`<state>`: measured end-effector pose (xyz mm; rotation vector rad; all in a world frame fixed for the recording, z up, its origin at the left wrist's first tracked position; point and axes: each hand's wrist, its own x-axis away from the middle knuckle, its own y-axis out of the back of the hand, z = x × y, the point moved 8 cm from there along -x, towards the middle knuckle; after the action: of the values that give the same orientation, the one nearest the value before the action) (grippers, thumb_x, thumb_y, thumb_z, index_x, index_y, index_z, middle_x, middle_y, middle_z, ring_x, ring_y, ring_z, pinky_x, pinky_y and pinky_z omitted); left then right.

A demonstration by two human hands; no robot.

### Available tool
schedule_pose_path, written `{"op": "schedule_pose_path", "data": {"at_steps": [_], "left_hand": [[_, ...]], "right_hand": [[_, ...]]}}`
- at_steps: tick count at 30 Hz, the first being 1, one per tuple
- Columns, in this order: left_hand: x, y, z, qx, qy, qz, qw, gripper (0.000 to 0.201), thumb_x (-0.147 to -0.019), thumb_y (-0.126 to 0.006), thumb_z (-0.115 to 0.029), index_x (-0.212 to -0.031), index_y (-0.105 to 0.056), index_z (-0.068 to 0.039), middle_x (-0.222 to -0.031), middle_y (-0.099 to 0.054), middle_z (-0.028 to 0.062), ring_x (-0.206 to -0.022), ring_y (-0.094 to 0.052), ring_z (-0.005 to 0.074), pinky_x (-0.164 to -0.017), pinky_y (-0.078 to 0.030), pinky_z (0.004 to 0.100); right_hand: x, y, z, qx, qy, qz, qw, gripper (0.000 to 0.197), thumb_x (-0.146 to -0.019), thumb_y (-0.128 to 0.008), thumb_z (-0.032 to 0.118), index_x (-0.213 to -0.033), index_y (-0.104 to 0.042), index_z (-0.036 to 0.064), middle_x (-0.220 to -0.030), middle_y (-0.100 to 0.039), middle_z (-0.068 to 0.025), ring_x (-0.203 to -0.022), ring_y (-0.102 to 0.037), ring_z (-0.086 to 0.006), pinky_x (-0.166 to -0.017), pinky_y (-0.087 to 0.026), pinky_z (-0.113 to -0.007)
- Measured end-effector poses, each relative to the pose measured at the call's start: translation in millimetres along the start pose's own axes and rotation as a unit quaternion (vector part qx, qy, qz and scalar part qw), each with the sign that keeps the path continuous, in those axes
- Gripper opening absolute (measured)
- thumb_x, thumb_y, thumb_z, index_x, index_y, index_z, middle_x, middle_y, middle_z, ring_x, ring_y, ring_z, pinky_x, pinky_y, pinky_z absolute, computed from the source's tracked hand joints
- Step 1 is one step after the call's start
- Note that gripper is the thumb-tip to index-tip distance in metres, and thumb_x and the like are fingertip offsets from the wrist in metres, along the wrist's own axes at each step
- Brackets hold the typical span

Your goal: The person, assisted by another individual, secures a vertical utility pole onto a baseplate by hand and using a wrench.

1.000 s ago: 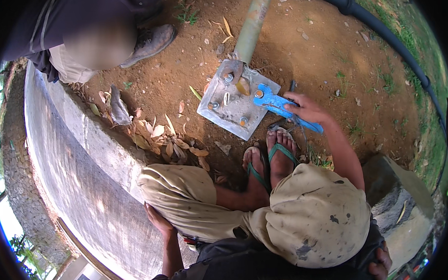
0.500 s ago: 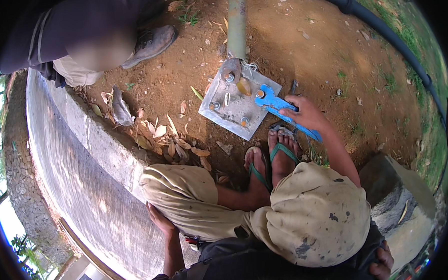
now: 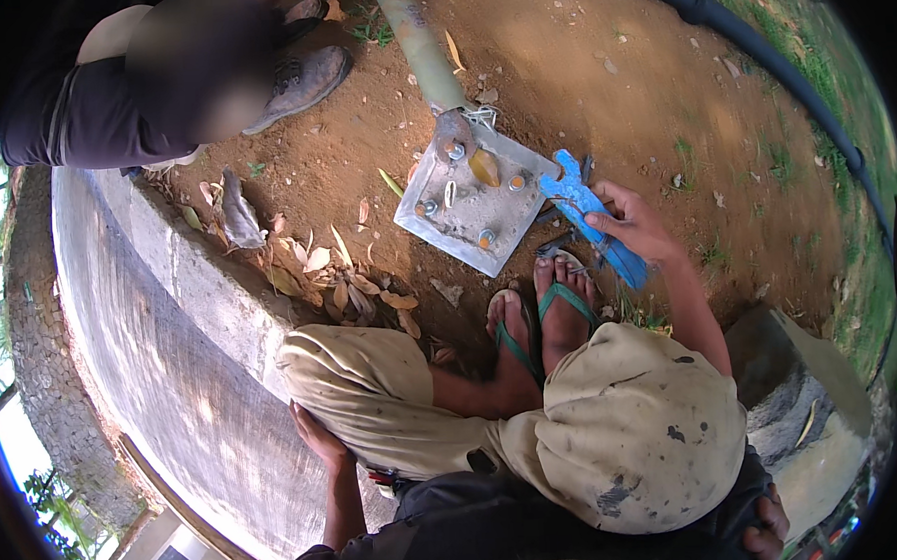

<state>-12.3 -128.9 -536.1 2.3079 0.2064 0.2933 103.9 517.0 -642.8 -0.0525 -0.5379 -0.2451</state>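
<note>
My right hand (image 3: 634, 222) grips a blue open-ended wrench (image 3: 594, 217), its forked jaw just right of a square metal plate (image 3: 396, 218). The nearest bolt (image 3: 516, 183) on the plate stands free of that jaw. At the plate's far corner, a rusty piece (image 3: 452, 130) sits around another bolt (image 3: 455, 152). A grey-green pipe (image 3: 413, 41) runs away from that piece. Two more bolts show on the plate's near side, and a yellowed leaf (image 3: 484, 166) lies on it. Low on the left, my left hand (image 3: 320, 438) rests with extended fingers by my trouser leg, holding nothing visible.
Another person (image 3: 111, 105) is at the far left, a grey shoe (image 3: 305, 84) on the soil. A concrete ledge (image 3: 192, 361) curves along the left. A black hose (image 3: 758, 41) crosses the right. A stone block (image 3: 808, 384) is beside my right knee. Dry leaves (image 3: 364, 299) litter the ground.
My right hand has drawn the blue wrench off the near bolt and to the right, turning it. The pipe's far end has swung left, and the other person has shifted.
</note>
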Motion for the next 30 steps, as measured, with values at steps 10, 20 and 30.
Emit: {"op": "schedule_pose_path", "data": {"at_steps": [10,20,30], "left_hand": [[-7.6,-1.8,17.2,0.065,0.002,0.038,0.997,0.057,-0.109,-0.032,-0.033,-0.141,-0.051,0.01,-0.137,-0.056,0.0277,-0.127,-0.054,0.0374,-0.113,-0.038,0.047],[-5.8,-5.8,17.0,0.118,0.044,0.027,0.992,0.055,-0.109,-0.031,-0.032,-0.14,-0.053,0.008,-0.134,-0.057,0.025,-0.125,-0.054,0.0344,-0.111,-0.039,0.0461],[-4.2,-10.6,-0.7,0.079,0.007,0.059,0.995,0.053,-0.108,-0.03,-0.031,-0.137,-0.055,0.006,-0.13,-0.057,0.0225,-0.121,-0.055,0.0325,-0.108,-0.041,0.0463]], "right_hand": [[7.4,-99.0,-42.8,-0.194,-0.055,-0.005,0.979,0.03,-0.103,-0.066,0.011,-0.128,-0.052,0.0019,-0.107,-0.073,-0.0144,-0.093,-0.076,-0.0224,-0.077,-0.06,-0.037],[-12.4,-125.2,-43.9,-0.246,-0.025,-0.042,0.968,0.032,-0.102,-0.068,0.011,-0.127,-0.052,0.0012,-0.103,-0.073,-0.0128,-0.087,-0.075,-0.018,-0.07,-0.059,-0.033],[-11.8,-125.4,-47.7,-0.229,-0.022,-0.066,0.971,0.032,-0.102,-0.068,0.013,-0.128,-0.054,0.0007,-0.103,-0.072,-0.0121,-0.082,-0.071,-0.0141,-0.069,-0.057,-0.032]]}}
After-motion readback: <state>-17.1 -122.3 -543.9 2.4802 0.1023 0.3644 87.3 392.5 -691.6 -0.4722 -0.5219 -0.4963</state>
